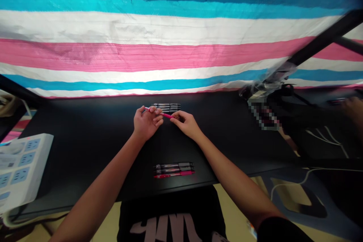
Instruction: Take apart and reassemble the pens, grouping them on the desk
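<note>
A pink and white pen (pixel 166 115) is held between my two hands over the black table. My left hand (pixel 146 124) is turned palm up, its fingers curled on the whitish end of the pen. Thumb and fingers of my right hand (pixel 187 124) pinch the pink end. Just behind my hands lies a row of several black and clear pens (pixel 171 105), partly covered by my left fingers. Closer to the table's front edge, several dark pens (pixel 174 166) lie side by side with one red-pink pen (pixel 174 174).
A white power strip (pixel 42 166) sits at the left of the black table (pixel 93 121). A striped sheet (pixel 170 56) hangs behind. Clear plastic wrapping (pixel 279 73) and dark items lie at right, near another person's blurred hand (pixel 353 107). Below right stands a blue stool (pixel 334 204).
</note>
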`<state>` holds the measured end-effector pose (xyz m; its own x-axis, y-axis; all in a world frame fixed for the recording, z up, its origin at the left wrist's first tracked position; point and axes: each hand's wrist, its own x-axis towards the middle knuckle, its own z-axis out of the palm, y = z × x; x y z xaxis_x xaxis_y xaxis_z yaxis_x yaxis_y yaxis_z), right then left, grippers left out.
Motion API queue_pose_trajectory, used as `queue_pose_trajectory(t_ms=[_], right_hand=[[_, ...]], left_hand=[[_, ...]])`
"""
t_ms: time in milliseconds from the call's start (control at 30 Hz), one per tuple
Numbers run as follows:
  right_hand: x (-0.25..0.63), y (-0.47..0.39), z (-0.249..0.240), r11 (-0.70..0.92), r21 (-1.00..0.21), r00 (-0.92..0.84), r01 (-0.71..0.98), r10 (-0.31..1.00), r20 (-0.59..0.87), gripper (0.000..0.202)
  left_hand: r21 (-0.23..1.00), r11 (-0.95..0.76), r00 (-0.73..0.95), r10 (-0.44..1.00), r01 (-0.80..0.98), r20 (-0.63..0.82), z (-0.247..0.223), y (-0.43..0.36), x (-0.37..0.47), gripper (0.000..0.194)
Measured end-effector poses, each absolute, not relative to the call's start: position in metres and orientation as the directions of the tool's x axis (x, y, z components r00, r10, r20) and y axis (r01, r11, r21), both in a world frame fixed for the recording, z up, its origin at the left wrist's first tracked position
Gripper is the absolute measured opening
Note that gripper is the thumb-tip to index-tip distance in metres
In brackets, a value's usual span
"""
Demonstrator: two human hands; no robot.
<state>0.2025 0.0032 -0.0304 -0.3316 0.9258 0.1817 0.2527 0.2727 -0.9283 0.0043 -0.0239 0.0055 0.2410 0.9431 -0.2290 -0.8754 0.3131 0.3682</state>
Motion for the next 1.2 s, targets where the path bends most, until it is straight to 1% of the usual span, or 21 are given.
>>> queue_pose_trajectory(t_ms=[167,300,400,500,633,833,1067,1200], right_hand=[[0.2024,0.0028,-0.0289,0.269,-0.929,-0.326,0.252,0.928,0.181,0.022],[0.2030,0.0028,-0.0288,0.261,-0.929,-0.340,0.262,0.926,0.164,0.023],[0.2040,0.0030,-0.0285,0.259,-0.921,-0.362,0.292,0.921,0.144,0.026],[0.2045,0.0029,-0.0281,0.275,-0.908,-0.363,0.315,0.919,0.152,0.027],[0.2035,0.0024,-0.0287,0.307,-0.903,-0.333,0.300,0.921,0.202,0.023],[0.2004,0.0025,-0.0313,0.294,-0.930,-0.266,0.220,0.935,0.233,0.021],[0.1996,0.0026,-0.0304,0.287,-0.932,-0.291,0.220,0.932,0.218,0.022],[0.2003,0.0024,-0.0302,0.297,-0.927,-0.299,0.230,0.928,0.223,0.023]], left_hand=[[0.372,0.287,0.226,0.954,-0.883,-0.198,0.0031,-0.0240,0.0048,0.044],[0.366,0.288,0.221,0.951,-0.885,-0.214,0.0032,-0.0246,0.0050,0.044],[0.361,0.291,0.225,0.951,-0.886,-0.213,0.0039,-0.0249,0.0051,0.041],[0.362,0.287,0.224,0.953,-0.887,-0.205,0.0045,-0.0252,0.0057,0.043],[0.360,0.289,0.225,0.952,-0.887,-0.208,0.0043,-0.0256,0.0064,0.045],[0.324,0.294,0.236,0.949,-0.899,-0.207,0.0038,-0.0266,0.0066,0.047],[0.324,0.288,0.211,0.944,-0.901,-0.252,0.0074,-0.0257,0.0076,0.041],[0.338,0.280,0.201,0.947,-0.898,-0.250,0.0084,-0.0260,0.0086,0.042]])
